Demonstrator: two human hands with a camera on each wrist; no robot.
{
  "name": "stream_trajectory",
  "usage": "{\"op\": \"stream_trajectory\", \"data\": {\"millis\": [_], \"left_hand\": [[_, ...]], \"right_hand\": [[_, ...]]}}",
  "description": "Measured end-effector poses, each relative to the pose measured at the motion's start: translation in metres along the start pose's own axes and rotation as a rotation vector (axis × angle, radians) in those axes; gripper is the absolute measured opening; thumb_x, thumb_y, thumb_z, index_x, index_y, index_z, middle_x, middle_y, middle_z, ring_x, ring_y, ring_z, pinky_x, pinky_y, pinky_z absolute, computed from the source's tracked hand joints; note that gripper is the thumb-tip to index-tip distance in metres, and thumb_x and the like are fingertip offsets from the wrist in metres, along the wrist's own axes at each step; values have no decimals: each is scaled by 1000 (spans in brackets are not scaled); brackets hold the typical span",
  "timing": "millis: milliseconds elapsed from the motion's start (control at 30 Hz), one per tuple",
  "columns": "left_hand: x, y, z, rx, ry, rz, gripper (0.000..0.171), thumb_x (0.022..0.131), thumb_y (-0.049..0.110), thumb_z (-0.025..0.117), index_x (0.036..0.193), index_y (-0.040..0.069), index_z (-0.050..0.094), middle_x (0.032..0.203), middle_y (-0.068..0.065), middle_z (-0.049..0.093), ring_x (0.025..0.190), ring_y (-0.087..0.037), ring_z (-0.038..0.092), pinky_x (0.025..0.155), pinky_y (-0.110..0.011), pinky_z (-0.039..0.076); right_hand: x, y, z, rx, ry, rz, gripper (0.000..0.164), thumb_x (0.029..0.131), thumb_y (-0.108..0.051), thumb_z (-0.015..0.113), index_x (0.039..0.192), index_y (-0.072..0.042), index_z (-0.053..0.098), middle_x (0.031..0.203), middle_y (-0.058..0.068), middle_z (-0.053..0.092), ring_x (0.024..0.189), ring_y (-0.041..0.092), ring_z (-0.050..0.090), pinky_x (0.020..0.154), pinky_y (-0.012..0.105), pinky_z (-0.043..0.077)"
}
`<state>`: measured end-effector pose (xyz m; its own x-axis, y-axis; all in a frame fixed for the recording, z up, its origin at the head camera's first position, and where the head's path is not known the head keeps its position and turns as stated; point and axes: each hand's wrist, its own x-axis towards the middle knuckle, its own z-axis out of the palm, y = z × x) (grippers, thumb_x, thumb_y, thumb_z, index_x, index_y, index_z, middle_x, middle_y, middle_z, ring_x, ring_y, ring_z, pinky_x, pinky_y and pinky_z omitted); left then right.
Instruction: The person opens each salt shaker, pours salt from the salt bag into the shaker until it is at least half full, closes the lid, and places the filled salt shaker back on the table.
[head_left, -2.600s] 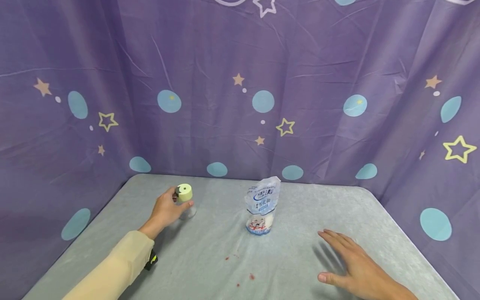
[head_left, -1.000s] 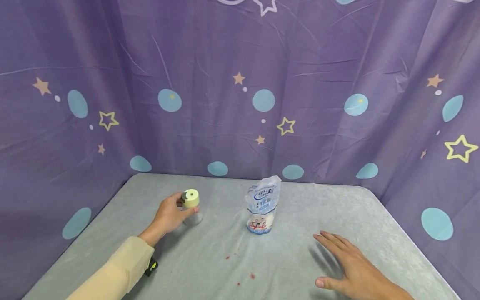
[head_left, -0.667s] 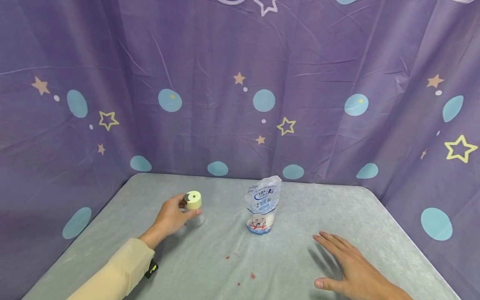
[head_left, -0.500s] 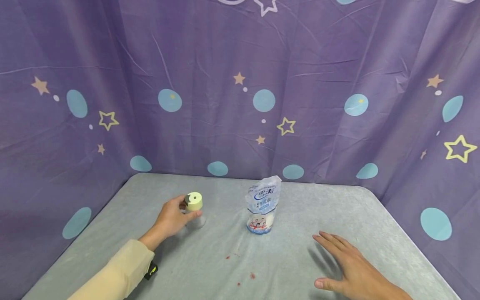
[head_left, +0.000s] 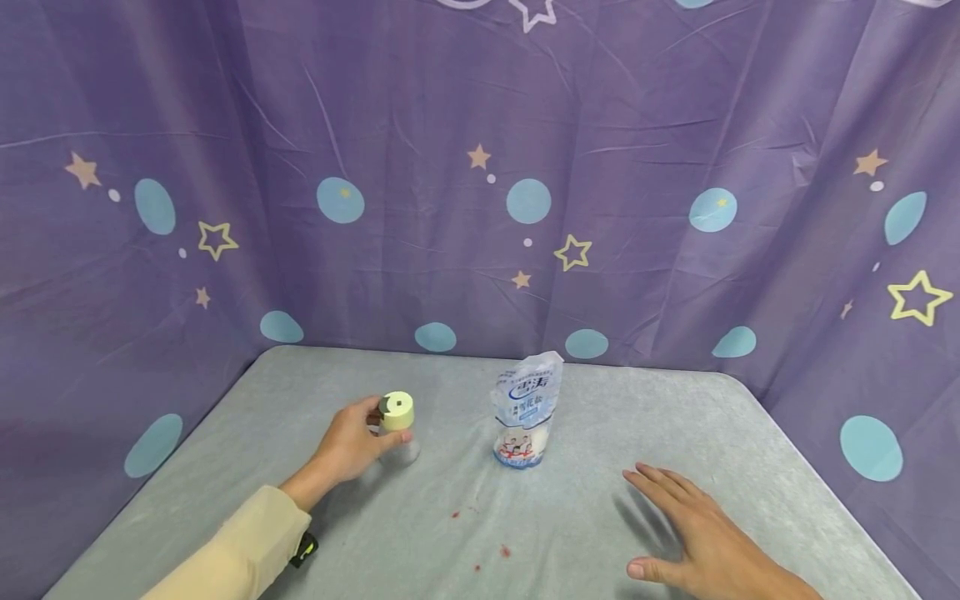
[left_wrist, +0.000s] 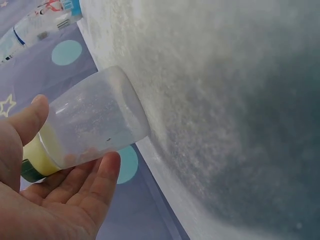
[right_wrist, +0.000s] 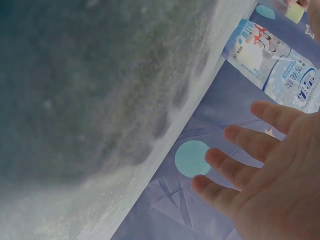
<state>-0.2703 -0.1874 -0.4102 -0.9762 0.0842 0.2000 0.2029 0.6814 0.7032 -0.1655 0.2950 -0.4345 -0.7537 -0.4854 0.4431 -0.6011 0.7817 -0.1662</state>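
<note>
A clear seasoning jar [left_wrist: 97, 117] with a pale yellow-green lid [head_left: 398, 412] is in my left hand [head_left: 354, 442], thumb on one side and fingers on the other. The jar is upright, its base close over the table; a few grains cling inside its wall in the left wrist view. To the right stands a blue-and-white plastic bag [head_left: 525, 412] of salt, its lower part filled with white and its top crumpled. My right hand [head_left: 697, 533] holds nothing; its fingers are spread and relaxed above the table, right of the bag.
A grey-green cloth covers the table [head_left: 600, 500], with small red specks [head_left: 505, 552] near the front. Purple curtains [head_left: 420, 167] with stars and dots hang behind and at both sides. A black wrist device [head_left: 303, 550] shows below the left cuff.
My left hand has carried the jar to the right and nearer to me, toward the bag. The bag stays in place, and the right hand has shifted only slightly left.
</note>
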Motion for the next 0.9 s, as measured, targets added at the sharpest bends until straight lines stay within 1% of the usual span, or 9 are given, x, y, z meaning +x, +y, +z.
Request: {"op": "stream_trajectory", "data": {"millis": [100, 167, 267, 400, 500, 600, 700, 833, 900], "left_hand": [[-1, 1, 1, -4, -6, 8, 51, 87, 30, 84, 128, 6, 64, 119, -8, 69, 109, -26, 65, 86, -45, 56], [-3, 2, 1, -6, -9, 11, 51, 87, 30, 85, 128, 6, 65, 119, -8, 69, 108, -26, 65, 86, -44, 56], [-4, 3, 2, -6, -13, 15, 51, 86, 31, 85, 126, 7, 65, 117, -7, 70, 107, -25, 66, 84, -43, 56], [-6, 5, 3, -10, -14, 16, 51, 85, 31, 86, 125, 6, 65, 114, -6, 70, 105, -24, 66, 82, -41, 57], [-8, 7, 4, -15, -17, 16, 51, 84, 31, 87, 125, 7, 66, 114, -5, 71, 103, -23, 66, 81, -40, 57], [-9, 7, 5, -16, -19, 24, 50, 84, 31, 87, 123, 7, 66, 113, -4, 71, 103, -22, 66, 81, -40, 57], [-10, 8, 6, -21, -18, 27, 48, 83, 30, 88, 121, 8, 67, 112, -4, 71, 103, -22, 67, 82, -40, 57], [-12, 11, 7, -27, -25, 26, 48, 83, 30, 88, 121, 9, 67, 112, -3, 71, 104, -21, 67, 83, -41, 57], [-13, 13, 8, -30, -30, 23, 49, 83, 30, 88, 122, 9, 67, 113, -3, 71, 104, -21, 67, 83, -41, 57]], "right_hand": [[0, -1, 0, -1, -3, 7, 98, 72, -61, 86, 155, -25, 47, 154, -4, 48, 135, 31, 48, 106, 18, 15], [0, -1, 0, 2, 3, 0, 99, 71, -60, 87, 155, -25, 46, 154, -4, 48, 135, 31, 48, 106, 14, 12], [1, 0, 0, 0, 5, -7, 100, 71, -60, 87, 155, -26, 45, 154, -4, 48, 135, 30, 47, 106, 15, 12], [1, -2, -1, -16, -5, -3, 101, 71, -61, 86, 156, -30, 42, 154, -4, 48, 136, 28, 46, 107, 32, 27], [1, -3, -1, -23, -15, 7, 101, 71, -61, 86, 157, -32, 41, 154, -5, 47, 137, 27, 46, 101, 41, 35], [1, -3, -1, -15, -17, 8, 101, 71, -61, 86, 157, -33, 41, 154, -5, 47, 137, 27, 46, 100, 44, 36], [2, -4, -1, -15, -11, 2, 101, 71, -62, 86, 156, -32, 41, 154, -5, 48, 137, 27, 46, 100, 45, 37], [2, -4, -1, -14, -1, -5, 101, 70, -62, 86, 156, -31, 43, 153, -4, 48, 135, 30, 48, 102, 35, 30], [2, -4, -1, -14, -4, -1, 100, 71, -62, 86, 156, -31, 43, 153, -5, 48, 135, 31, 48, 102, 34, 29]]}}
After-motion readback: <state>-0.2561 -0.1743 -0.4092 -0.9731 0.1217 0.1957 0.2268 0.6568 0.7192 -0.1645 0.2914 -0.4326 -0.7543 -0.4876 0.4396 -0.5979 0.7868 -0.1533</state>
